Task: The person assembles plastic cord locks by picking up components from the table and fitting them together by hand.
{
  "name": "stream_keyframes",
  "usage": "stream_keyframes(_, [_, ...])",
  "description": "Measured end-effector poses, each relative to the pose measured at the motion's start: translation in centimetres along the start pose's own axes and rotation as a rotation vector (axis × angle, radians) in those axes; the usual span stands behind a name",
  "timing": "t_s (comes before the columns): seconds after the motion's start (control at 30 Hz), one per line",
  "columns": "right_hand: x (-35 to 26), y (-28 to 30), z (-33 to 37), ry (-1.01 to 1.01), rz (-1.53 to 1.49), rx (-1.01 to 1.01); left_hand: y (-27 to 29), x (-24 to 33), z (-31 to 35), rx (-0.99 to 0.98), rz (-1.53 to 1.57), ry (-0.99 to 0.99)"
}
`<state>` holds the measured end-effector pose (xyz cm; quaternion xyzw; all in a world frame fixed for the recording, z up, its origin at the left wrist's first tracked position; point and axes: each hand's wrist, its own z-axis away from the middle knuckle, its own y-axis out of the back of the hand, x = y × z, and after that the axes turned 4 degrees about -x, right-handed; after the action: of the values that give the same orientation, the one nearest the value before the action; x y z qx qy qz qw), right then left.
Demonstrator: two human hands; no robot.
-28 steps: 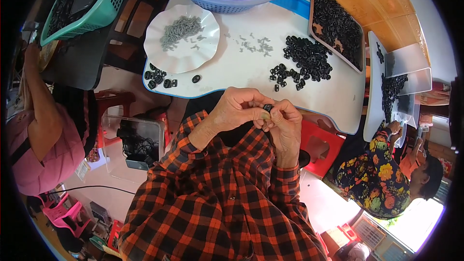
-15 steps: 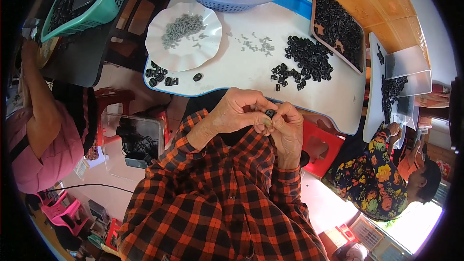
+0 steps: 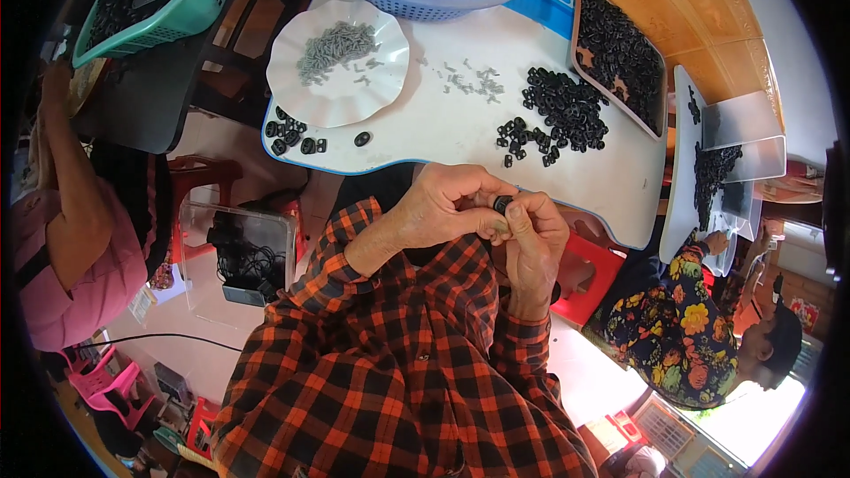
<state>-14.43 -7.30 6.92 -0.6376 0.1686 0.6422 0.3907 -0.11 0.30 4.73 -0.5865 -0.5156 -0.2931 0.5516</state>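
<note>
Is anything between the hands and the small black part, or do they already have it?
Nothing visible is in the way: the small black part is already pinched between the left hand and right hand, above the lap.

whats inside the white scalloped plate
A heap of small grey pins lies in the white scalloped plate; a few pins lie loose beside it. Whatever is under the heap is hidden.

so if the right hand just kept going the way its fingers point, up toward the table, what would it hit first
Probably the small black part pinched between the right hand and left hand. Past that, the near edge of the white table, then the loose pile of black parts, though depth is hard to judge.
</note>
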Motion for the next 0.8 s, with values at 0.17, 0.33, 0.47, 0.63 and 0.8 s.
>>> stream_keyframes(0.17, [-0.6,-0.5,0.4,-0.026,0.198,0.030,0.6,-0.5,0.2,-0.002,-0.107,-0.004])
stream_keyframes(0.33, [-1.1,-0.9,0.1,-0.075,0.261,0.013,0.7,-0.9,0.3,0.014,-0.140,0.011])
stream_keyframes(0.47, [-0.7,-0.8,0.4,-0.069,0.349,0.007,0.9,-0.9,0.5,0.008,-0.018,0.051])
stream_keyframes(0.63, [-0.7,-0.7,0.6,-0.021,0.436,-0.020,0.9,-0.8,0.5,0.001,0.025,0.051])
stream_keyframes(0.8, [-0.9,-1.0,0.6,-0.022,0.429,-0.014,1.0,-1.2,0.6,-0.014,0.087,0.079])
